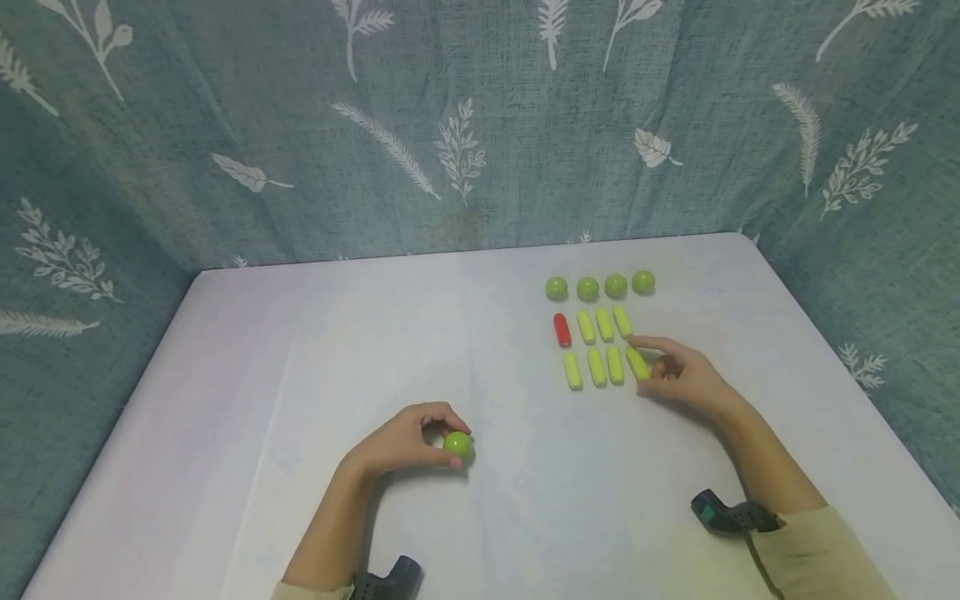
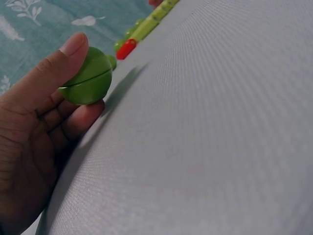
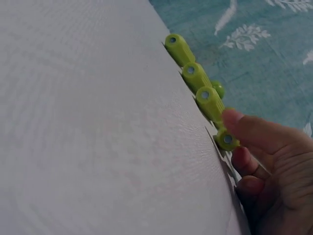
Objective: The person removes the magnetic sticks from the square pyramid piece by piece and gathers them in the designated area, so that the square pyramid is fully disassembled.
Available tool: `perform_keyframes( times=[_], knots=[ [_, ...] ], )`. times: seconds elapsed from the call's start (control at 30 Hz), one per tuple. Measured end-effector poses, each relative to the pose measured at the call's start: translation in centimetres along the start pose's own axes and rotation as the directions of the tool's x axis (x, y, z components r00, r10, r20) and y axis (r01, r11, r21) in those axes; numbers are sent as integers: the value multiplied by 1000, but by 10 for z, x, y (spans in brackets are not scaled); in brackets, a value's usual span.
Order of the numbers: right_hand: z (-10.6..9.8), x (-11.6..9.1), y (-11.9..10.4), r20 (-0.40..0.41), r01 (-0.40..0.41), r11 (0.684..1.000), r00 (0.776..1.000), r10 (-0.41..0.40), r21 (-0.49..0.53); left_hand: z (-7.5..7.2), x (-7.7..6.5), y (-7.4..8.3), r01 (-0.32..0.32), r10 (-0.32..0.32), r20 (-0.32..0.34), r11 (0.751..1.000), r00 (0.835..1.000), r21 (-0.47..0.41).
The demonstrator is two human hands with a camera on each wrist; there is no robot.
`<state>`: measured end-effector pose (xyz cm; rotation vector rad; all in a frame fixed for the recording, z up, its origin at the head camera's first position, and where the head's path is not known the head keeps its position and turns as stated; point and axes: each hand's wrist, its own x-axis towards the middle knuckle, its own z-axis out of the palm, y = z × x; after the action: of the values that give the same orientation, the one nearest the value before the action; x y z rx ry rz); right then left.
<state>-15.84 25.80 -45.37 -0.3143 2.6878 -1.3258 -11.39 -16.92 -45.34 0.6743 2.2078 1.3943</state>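
Observation:
Near the middle of the table in the head view, my left hand (image 1: 412,437) pinches a glossy green ball (image 1: 458,447) between thumb and fingers. A seam runs round this ball (image 2: 90,78) in the left wrist view. My right hand (image 1: 686,375), farther back on the right, holds a yellow-green stick (image 1: 638,363) between thumb and forefinger, at the right end of the front row. That stick lies tilted, and a silvery disc shows in its end (image 3: 227,139) in the right wrist view. More yellow-green sticks (image 1: 596,367) lie beside it.
Behind the front row lies a second row, with a red stick (image 1: 562,330) at its left end and yellow-green sticks (image 1: 605,325) beside it. Several green balls (image 1: 587,289) line up farther back. The white table (image 1: 337,350) meets a leaf-patterned teal cloth (image 1: 300,125).

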Motion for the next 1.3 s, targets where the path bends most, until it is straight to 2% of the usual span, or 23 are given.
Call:
perform_keyframes(
  times=[0.27, 0.47, 0.67, 0.83, 1.0, 1.17, 1.23, 1.3],
  knots=[
    [-2, 0, 0, -31, 2, 1000, 1000, -1, 22, 1, 0, -1, 7, -7, -6, 1000, 1000, -16],
    [0, 1, -2, -73, -25, 999, 997, 27, 28, 0, 0, 0, 10, -10, -12, 1000, 1000, -9],
    [1, 2, -3, -81, -57, 998, 995, 61, 40, 0, -1, 0, 7, -7, -18, 1000, 1000, -7],
    [5, 0, -12, -67, -26, 997, 997, 31, 69, 1, 1, -1, 5, -5, -14, 1000, 1000, -10],
    [14, 1, -25, -26, 56, 998, 998, -57, -21, 2, 2, -2, 6, -6, -14, 1000, 1000, -5],
    [16, 0, -28, -128, 118, 975, 981, -144, -190, 3, 2, -1, 8, -8, -12, 1000, 1000, 0],
    [16, 1, -24, -169, 115, 969, 973, -154, -217, 2, 1, -2, 6, -6, -13, 1000, 1000, -3],
    [16, 2, -19, -176, 95, 975, 976, -131, -202, 2, 1, -2, 3, -3, -12, 1000, 1000, -3]
  ],
)
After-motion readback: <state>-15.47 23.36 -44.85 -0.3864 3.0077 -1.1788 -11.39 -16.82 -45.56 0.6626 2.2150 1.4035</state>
